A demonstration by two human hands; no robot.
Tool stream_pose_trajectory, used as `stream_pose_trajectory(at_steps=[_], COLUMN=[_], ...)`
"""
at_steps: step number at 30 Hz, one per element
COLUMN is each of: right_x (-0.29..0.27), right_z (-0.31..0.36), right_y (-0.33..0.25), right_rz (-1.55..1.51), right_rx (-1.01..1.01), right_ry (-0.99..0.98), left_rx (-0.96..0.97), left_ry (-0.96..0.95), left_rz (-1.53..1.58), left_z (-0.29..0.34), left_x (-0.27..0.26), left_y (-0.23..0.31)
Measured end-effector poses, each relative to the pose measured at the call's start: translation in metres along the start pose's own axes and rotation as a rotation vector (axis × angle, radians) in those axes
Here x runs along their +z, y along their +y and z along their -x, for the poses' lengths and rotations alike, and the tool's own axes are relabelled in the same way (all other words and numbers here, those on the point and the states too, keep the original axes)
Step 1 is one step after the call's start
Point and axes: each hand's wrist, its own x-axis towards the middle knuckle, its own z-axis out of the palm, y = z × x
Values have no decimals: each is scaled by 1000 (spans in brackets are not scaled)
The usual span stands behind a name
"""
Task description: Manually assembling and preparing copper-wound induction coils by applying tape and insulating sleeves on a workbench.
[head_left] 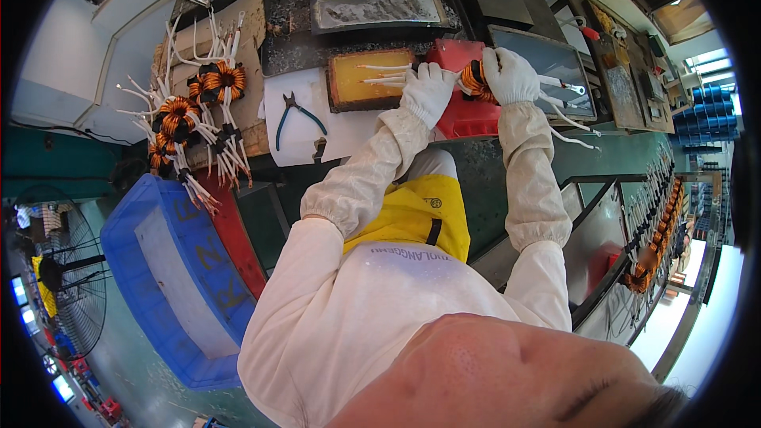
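Both of my hands are in white gloves above the near edge of the bench. My right hand (510,75) is closed around a copper-wound toroidal coil (474,82). White sleeved leads (564,93) with bare or lugged ends stick out past it to the right. Just left of the coil, my left hand (428,93) pinches the coil's other leads, whose pale tips (382,79) point left over a tray of amber, wax-like material (371,93). Beneath the coil sits a red plastic bin (468,117), partly covered by my hands.
Cutting pliers (295,115) with dark teal handles lie on white paper. Behind the amber tray is a rectangular metal pot (379,10) with a grey, crusted surface. Several finished-looking coils (178,117) are heaped at left, above a blue crate (170,269). More coils (658,238) line a rack at right.
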Motion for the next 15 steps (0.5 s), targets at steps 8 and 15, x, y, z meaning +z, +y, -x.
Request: stream_pose_trajectory(at_steps=[8,15], right_x=[1,1], right_z=[1,-1], right_y=[1,-2], right_rz=[8,27], right_rx=[-9,-7], right_ry=[10,-18], left_rx=[7,3], left_ry=[-4,30], left_rz=[20,122], left_z=[-1,0], left_x=[1,4], left_y=[-3,-6])
